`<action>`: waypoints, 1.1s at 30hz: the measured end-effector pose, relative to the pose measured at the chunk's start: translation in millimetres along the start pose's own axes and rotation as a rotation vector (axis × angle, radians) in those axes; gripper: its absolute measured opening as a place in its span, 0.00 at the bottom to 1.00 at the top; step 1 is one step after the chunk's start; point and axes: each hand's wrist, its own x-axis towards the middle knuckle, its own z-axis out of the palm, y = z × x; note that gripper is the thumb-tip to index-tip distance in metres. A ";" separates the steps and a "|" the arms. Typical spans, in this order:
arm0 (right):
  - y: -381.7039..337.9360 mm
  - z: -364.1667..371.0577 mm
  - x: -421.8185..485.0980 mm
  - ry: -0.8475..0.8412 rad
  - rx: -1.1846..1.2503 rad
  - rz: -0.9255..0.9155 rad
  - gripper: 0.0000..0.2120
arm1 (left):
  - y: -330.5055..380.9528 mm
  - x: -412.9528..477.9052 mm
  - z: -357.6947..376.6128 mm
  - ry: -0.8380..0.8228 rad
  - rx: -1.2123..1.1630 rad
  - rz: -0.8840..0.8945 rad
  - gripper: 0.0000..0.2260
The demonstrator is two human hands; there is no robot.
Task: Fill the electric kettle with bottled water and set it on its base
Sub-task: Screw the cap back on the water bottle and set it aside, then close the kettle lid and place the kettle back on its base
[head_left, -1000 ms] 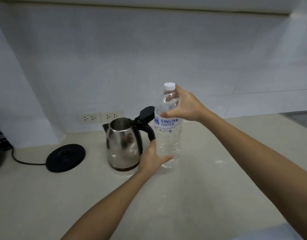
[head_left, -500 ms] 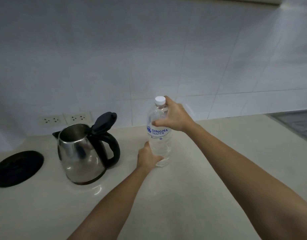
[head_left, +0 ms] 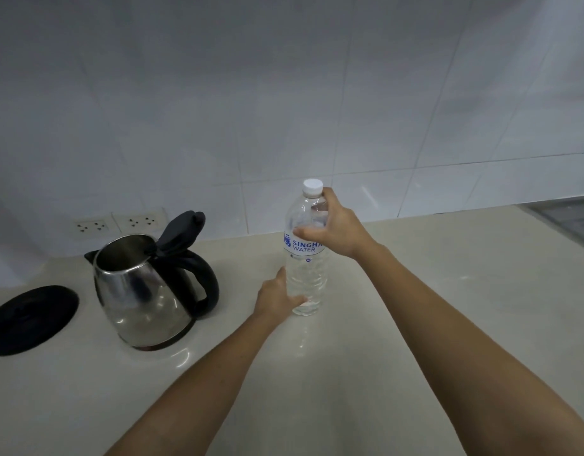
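The clear bottle (head_left: 306,264) stands upright on the pale surface (head_left: 366,357), white cap (head_left: 312,186) on, label reading "SINGHA WATER". The right hand (head_left: 333,230) wraps its shoulder; the left hand (head_left: 277,296) grips its lower body. At the bottle's nine o'clock sits the steel kettle (head_left: 142,287), lid (head_left: 180,233) flipped up, the black base (head_left: 29,319) farther along at nine o'clock.

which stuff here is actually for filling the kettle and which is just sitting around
For the job: water bottle, capped, held by left hand and right hand; kettle, lid open; kettle base.
Just there: wall sockets; counter.
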 end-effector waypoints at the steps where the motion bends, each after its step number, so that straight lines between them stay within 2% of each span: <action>1: 0.0 0.1 -0.4 0.000 0.007 0.002 0.34 | -1.7 -0.4 -0.5 -0.013 -0.007 0.007 0.33; 3: 0.8 -0.1 -2.1 -0.003 0.008 0.003 0.37 | -5.2 -2.8 -1.2 -0.041 -0.039 0.032 0.33; 5: 2.9 -1.0 -2.3 0.000 -0.014 0.008 0.39 | -10.3 -8.3 -2.5 -0.045 -0.063 0.064 0.28; 9: 0.1 5.2 -6.1 0.047 -0.008 0.023 0.41 | -40.5 -30.4 -19.0 0.028 -0.073 0.062 0.25; 11: -3.8 18.1 -12.5 0.174 0.040 -0.002 0.42 | -60.2 -40.9 -35.4 0.075 -0.055 0.092 0.23; 12: -8.1 27.6 -16.8 0.291 0.023 -0.038 0.43 | -70.3 -45.7 -45.9 0.100 -0.052 0.102 0.22; 15: -24.8 60.3 -27.2 0.670 -0.277 -0.180 0.37 | -92.0 -62.2 -78.6 0.196 -0.093 0.109 0.18; 17: -40.0 85.5 -32.5 0.762 -0.385 -0.205 0.32 | -102.9 -75.8 -98.7 0.288 -0.134 0.150 0.16; 19: -52.2 113.8 -36.5 0.747 -0.364 -0.237 0.28 | -114.1 -89.4 -116.2 0.411 -0.147 0.179 0.13; 22: -69.2 155.6 -41.5 0.572 -0.239 -0.250 0.23 | -132.2 -106.8 -139.0 0.595 -0.121 0.147 0.09; 26: -91.8 199.7 -38.7 0.346 0.101 -0.087 0.20 | -155.2 -114.8 -164.7 0.793 -0.034 0.113 0.12; 29: -103.1 217.8 -36.6 0.344 0.296 0.016 0.21 | -165.4 -111.6 -181.6 0.778 -0.103 0.028 0.22; 33: -107.5 226.4 -36.6 0.320 0.369 -0.032 0.20 | -178.5 -99.7 -195.4 0.571 -0.201 -0.006 0.34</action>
